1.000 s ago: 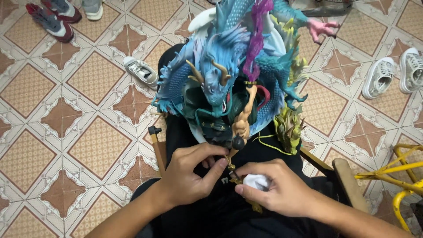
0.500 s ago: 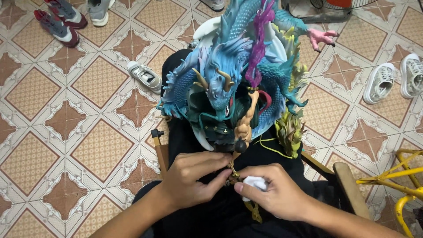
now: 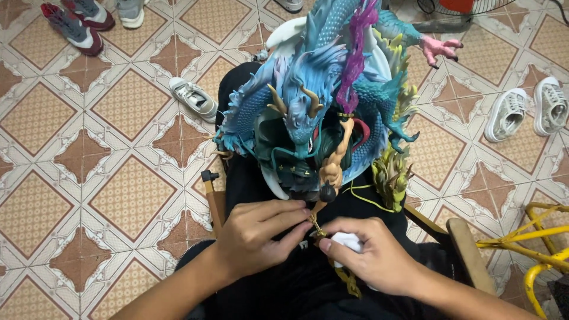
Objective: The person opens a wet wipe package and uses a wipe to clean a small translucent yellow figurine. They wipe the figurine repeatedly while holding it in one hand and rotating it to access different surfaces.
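A large blue dragon statue (image 3: 314, 95) with purple flames, a pink claw and a tan figure stands on a black-covered seat (image 3: 249, 172) in front of me. My left hand (image 3: 261, 237) pinches a thin brown-gold rod-like piece (image 3: 315, 225) that runs down from the tan figure. My right hand (image 3: 370, 258) is closed around a small white cloth (image 3: 347, 242) pressed against the same piece. The two hands nearly touch at the fingertips, just below the statue.
Patterned tile floor (image 3: 118, 178) surrounds the seat. Loose shoes lie around: red ones (image 3: 74, 26) far left, a grey one (image 3: 192, 98) beside the statue, white ones (image 3: 527, 112) at right. A yellow metal frame (image 3: 533, 249) stands at lower right, a wooden armrest (image 3: 468, 255) near it.
Both hands have stayed on the thin piece, with the fingers shifting slightly along it. The view has drifted a little; the statue has not moved.
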